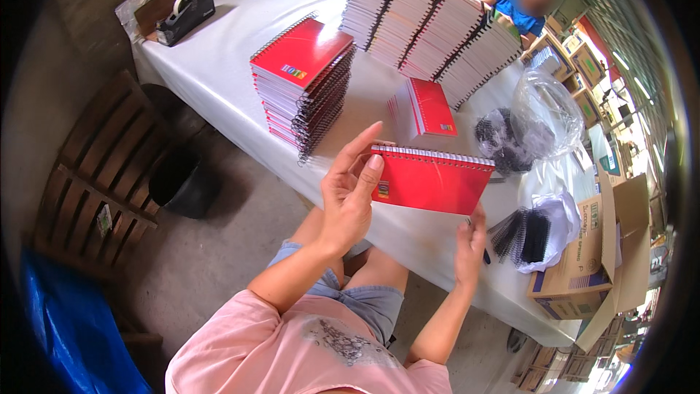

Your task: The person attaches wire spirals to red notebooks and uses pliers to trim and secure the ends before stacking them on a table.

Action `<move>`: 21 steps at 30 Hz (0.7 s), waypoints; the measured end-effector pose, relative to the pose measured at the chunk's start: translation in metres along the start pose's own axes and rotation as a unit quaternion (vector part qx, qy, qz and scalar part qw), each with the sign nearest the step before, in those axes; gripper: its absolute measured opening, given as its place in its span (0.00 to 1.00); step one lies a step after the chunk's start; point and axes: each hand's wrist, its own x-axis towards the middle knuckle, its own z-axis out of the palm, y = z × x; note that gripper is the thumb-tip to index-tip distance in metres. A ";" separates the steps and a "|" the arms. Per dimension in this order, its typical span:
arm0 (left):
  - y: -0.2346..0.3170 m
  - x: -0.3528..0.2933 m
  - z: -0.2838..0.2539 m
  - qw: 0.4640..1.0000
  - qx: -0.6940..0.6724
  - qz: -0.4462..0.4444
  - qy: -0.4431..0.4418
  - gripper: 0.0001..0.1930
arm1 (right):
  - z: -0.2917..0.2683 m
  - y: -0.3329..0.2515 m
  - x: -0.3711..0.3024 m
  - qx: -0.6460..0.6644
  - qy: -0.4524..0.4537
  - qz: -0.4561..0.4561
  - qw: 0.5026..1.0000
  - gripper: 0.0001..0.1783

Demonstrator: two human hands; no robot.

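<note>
My left hand grips a red spiral notebook by its left end, thumb on the cover and index finger raised above the wire binding. The notebook is tilted, its bound edge up. At its lower right corner is my right hand, fingers curled near the edge. A small dark piece shows beside that palm; its kind is hidden. Beyond the notebook lies a short stack of red-covered pads, with no coil visible on the near side. To its left rises a tall stack of red spiral notebooks.
High rows of bound books stand at the back of the white-covered table. Black binding coils, a clear plastic bag and an open carton are at right. A tape dispenser sits far left. Another person works behind.
</note>
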 end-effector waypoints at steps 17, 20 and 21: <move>0.107 0.087 -0.080 0.899 0.358 0.228 0.113 0.21 | 0.110 -0.174 0.216 0.612 -0.013 -0.055 0.789 0.19; 0.099 0.093 -0.089 0.907 0.372 0.177 0.090 0.26 | 0.114 -0.174 0.261 0.476 -0.116 -0.242 0.837 0.24; 0.095 0.096 -0.093 0.909 0.366 0.177 0.092 0.26 | 0.131 -0.180 0.260 0.471 -0.119 -0.244 0.839 0.24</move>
